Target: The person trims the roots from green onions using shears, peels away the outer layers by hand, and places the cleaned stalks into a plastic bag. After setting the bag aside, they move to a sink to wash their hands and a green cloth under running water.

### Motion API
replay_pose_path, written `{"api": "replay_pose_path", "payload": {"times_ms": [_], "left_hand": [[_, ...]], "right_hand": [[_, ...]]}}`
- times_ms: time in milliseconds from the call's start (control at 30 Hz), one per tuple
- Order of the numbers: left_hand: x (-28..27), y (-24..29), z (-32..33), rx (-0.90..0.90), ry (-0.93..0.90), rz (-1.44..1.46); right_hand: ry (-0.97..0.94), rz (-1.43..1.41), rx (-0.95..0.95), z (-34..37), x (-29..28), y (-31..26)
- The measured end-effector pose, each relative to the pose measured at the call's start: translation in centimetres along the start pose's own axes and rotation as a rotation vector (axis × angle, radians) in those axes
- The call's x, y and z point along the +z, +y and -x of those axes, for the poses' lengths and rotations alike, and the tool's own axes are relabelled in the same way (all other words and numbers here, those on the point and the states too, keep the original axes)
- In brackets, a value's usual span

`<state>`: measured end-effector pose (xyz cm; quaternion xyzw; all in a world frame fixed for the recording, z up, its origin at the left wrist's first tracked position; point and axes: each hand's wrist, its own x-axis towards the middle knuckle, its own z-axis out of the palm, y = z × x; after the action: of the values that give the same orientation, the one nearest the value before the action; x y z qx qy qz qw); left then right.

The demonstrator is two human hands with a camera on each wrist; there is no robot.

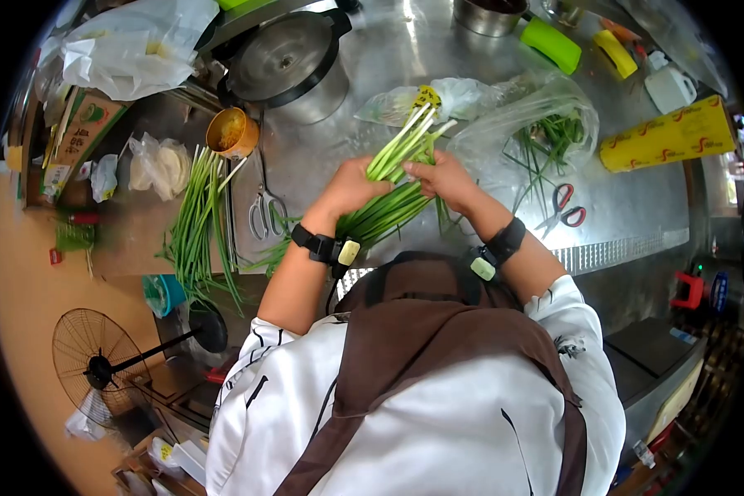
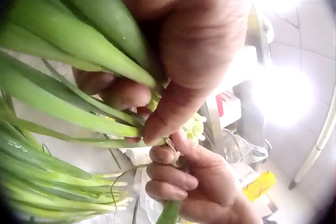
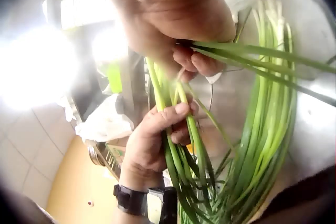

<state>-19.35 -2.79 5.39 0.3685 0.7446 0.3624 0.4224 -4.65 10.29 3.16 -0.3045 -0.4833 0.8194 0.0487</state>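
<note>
My left hand (image 1: 354,187) grips a small bunch of scallions (image 1: 386,162), white root ends pointing away from me. Close beside it, my right hand (image 1: 453,183) pinches a thin strip at the stalks, and green leaves (image 3: 252,51) hang from its curled fingers. In the left wrist view the left thumb presses on the stalks, right at the fingertips of the right hand (image 2: 210,176). Under both hands lies a larger pile of scallions (image 3: 268,103) on the metal table (image 1: 322,145).
To the left are another scallion bunch (image 1: 197,217), grey-handled scissors (image 1: 266,215) and an orange tin (image 1: 232,133). Red-handled scissors (image 1: 564,205), a clear bag (image 1: 479,136) with green leaves and a yellow box (image 1: 668,136) lie right. A lidded pot (image 1: 306,93) stands behind.
</note>
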Motion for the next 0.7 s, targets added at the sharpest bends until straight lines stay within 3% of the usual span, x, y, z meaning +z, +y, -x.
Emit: {"api": "replay_pose_path", "payload": {"times_ms": [100, 167, 267, 333, 433, 500, 533, 700], "left_hand": [[-0.3, -1.0, 0.0, 0.045, -0.042, 0.074], [-0.7, -1.7, 0.2, 0.052, -0.077, -0.036], [-1.5, -1.8, 1.0, 0.03, -0.069, -0.063], [-1.9, -2.2, 1.4, 0.018, -0.058, -0.059], [-2.1, -2.3, 1.7, -0.022, -0.029, -0.021], [-2.0, -2.5, 1.6, 0.008, 0.045, -0.067], [-1.8, -2.4, 1.6, 0.009, 0.044, -0.067], [2.3, -2.6, 1.4, 0.129, 0.039, -0.234]], "right_hand": [[0.075, 0.059, 0.001, 0.3, -0.7, -0.2], [0.148, 0.063, 0.013, 0.7, -1.9, -0.5], [0.125, -0.107, -0.073, 1.2, -5.0, -1.5], [0.233, -0.24, -0.21, 1.6, -6.7, -1.9], [0.187, -0.423, -0.349, 2.5, -8.6, -2.4], [0.263, -0.413, -0.384, 3.8, -8.6, -3.4], [0.337, -0.405, -0.42, 4.4, -8.4, -3.9], [0.311, -0.482, -0.407, 5.3, -8.7, -3.6]]}}
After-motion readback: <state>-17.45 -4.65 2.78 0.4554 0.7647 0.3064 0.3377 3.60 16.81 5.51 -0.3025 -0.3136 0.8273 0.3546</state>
